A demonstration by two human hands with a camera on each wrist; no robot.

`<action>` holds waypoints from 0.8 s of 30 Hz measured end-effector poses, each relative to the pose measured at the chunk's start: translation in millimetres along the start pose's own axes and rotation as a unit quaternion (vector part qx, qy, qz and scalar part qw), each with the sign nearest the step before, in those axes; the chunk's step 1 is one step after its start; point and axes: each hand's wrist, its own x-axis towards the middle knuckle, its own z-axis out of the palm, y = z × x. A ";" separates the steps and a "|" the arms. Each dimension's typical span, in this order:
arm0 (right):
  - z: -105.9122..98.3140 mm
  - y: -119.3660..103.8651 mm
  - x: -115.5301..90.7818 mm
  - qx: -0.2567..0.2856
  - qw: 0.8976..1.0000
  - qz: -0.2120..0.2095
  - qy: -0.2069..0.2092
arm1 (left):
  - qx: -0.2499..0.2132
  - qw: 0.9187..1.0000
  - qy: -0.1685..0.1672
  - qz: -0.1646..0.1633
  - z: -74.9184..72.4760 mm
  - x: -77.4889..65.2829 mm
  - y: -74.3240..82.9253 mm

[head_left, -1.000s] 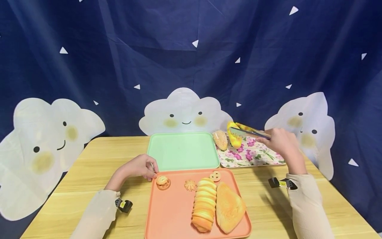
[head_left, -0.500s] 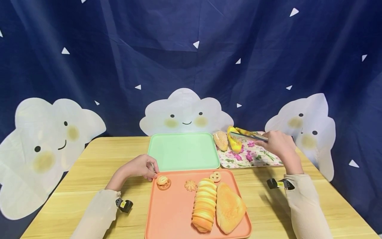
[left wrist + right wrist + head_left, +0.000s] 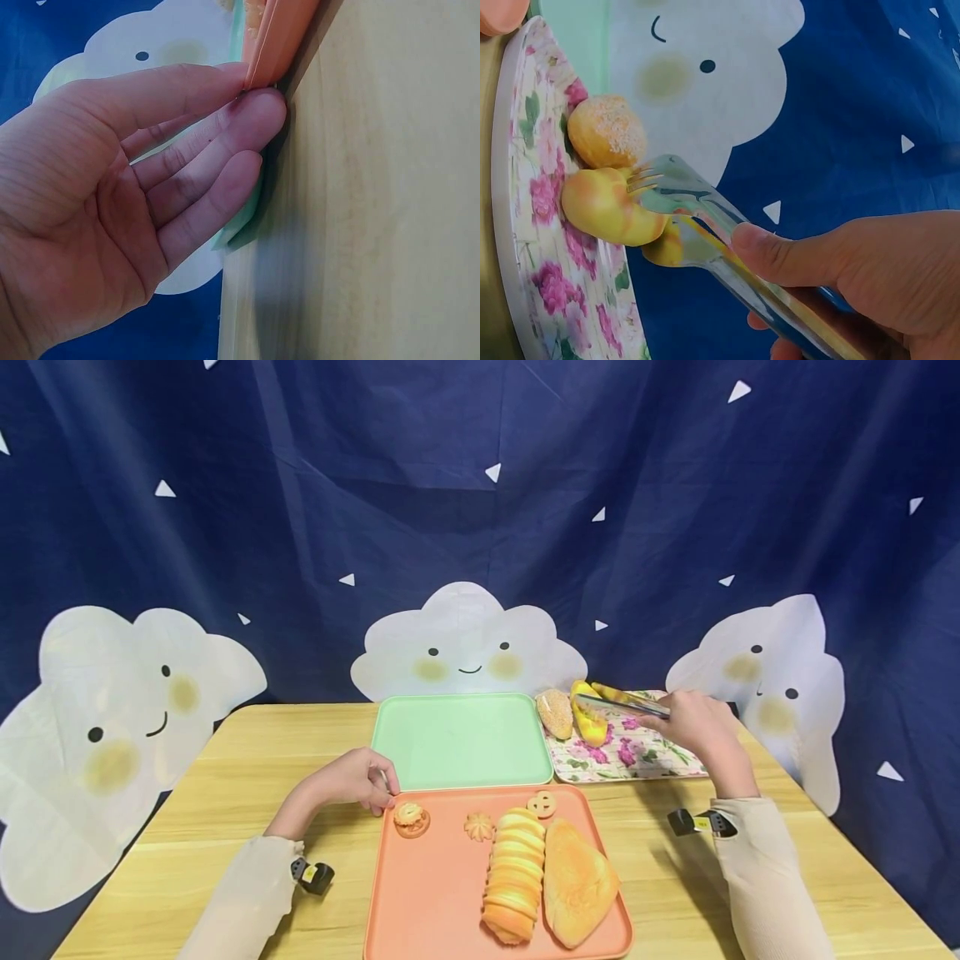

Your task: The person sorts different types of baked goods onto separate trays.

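Observation:
My right hand grips metal tongs. In the right wrist view their fork-like end lies against a yellow bread roll, the other end behind it. This roll rests on the floral tray, beside a pale-topped bun. My left hand pinches the far left corner of the orange tray between thumb and fingertips; the left wrist view shows the tray's edge there. A small round cookie sits just inside that corner.
On the orange tray also lie a long ridged loaf, a flat triangular bread, a flower-shaped cookie and a pretzel cookie. A green tray adjoins the floral one. A blue curtain hangs behind the table.
My right hand has lowered the tongs and the yellow bread roll a little onto the floral tray, beside the bun. My left hand has stayed at the orange tray's corner.

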 end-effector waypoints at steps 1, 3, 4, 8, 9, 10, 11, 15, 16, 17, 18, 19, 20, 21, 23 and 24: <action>0.3 -0.1 0.2 -0.002 1.000 0.000 0.001 | -0.001 1.000 0.000 0.000 0.1 0.0 0.0; 1.3 -0.2 0.6 -0.002 1.000 0.001 0.003 | -0.001 1.000 0.000 -0.001 0.1 -0.1 0.1; 1.6 -0.2 0.8 -0.003 1.000 0.001 0.004 | -0.001 1.000 0.000 -0.001 0.1 -0.1 0.1; 2.0 -0.1 0.9 -0.003 1.000 0.005 0.004 | 0.000 1.000 -0.001 -0.002 0.1 0.1 -0.4; 1.9 0.3 0.7 -0.003 1.000 0.006 0.004 | -0.001 1.000 -0.001 -0.001 0.1 0.2 -0.5; 1.8 0.4 0.5 -0.004 1.000 0.006 0.006 | -0.001 1.000 -0.002 -0.001 0.1 0.2 -0.5; 1.4 0.6 -0.1 -0.003 1.000 0.008 0.007 | -0.001 1.000 -0.002 0.000 0.1 0.2 -0.6; -0.1 1.6 -1.7 0.001 1.000 0.017 0.006 | 0.003 1.000 -0.001 0.002 0.1 -0.2 -0.3; -0.6 1.6 -1.9 0.002 1.000 0.020 0.005 | 0.003 1.000 0.000 0.002 0.1 -0.3 -0.1; -1.1 1.7 -2.2 0.005 1.000 0.021 0.004 | 0.004 1.000 0.001 0.001 0.1 -0.3 0.1; -1.2 1.5 -2.0 0.007 1.000 0.022 0.004 | 0.005 1.000 0.001 0.001 0.2 -0.4 0.2; -1.6 1.6 -2.1 0.009 1.000 0.021 0.003 | 0.005 1.000 0.002 0.000 0.2 -0.5 0.3; -2.0 1.5 -2.0 0.011 1.000 0.019 0.005 | 0.005 1.000 0.002 0.000 0.3 -0.5 0.4; -2.1 1.1 -1.6 0.014 1.000 0.018 0.007 | 0.006 1.000 0.002 0.000 0.2 -0.5 0.3; -2.9 0.5 -1.1 0.017 1.000 0.012 0.015 | 0.008 1.000 0.001 0.002 0.1 -0.6 0.0; -3.5 0.0 -1.0 0.018 1.000 0.009 0.022 | 0.010 1.000 0.001 0.003 -0.1 -0.6 -0.1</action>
